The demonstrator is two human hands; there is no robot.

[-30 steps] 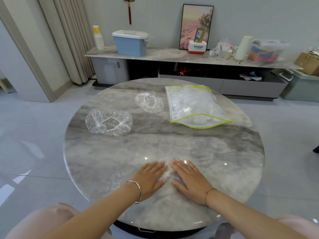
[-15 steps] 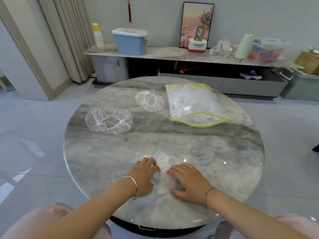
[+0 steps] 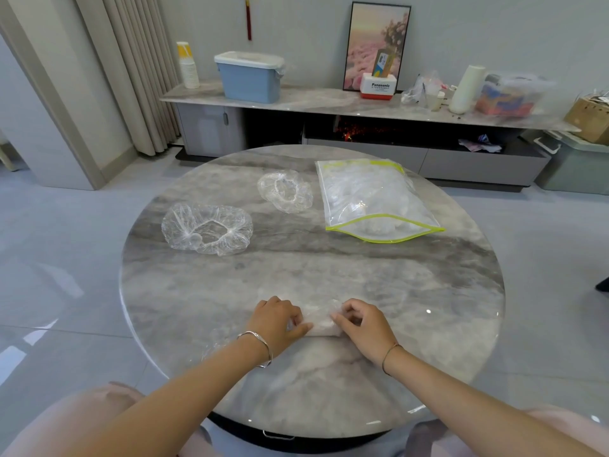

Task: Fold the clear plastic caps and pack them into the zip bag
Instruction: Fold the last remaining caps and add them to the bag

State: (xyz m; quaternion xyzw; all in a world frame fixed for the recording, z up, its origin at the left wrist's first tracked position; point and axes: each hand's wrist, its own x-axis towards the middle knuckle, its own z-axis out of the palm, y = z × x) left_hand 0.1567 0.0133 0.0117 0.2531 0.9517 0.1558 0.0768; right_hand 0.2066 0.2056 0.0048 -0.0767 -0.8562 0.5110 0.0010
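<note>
A folded clear plastic cap lies near the front of the round marble table, between my two hands. My left hand pinches its left end with curled fingers. My right hand pinches its right end the same way. Two unfolded clear caps lie farther back: a large cap at the left and a smaller cap near the middle. The zip bag, edged in yellow-green, lies at the back right with its mouth gaping toward me and folded caps inside.
Behind the table runs a low grey cabinet carrying a blue bin, a framed picture, a white roll and other clutter. Curtains hang at the left. Glossy grey floor surrounds the table.
My hands lay flat, pressing the cap down. They then curled, lifted the cap's edge and folded it over; now both pinch the narrower folded cap at its ends.
</note>
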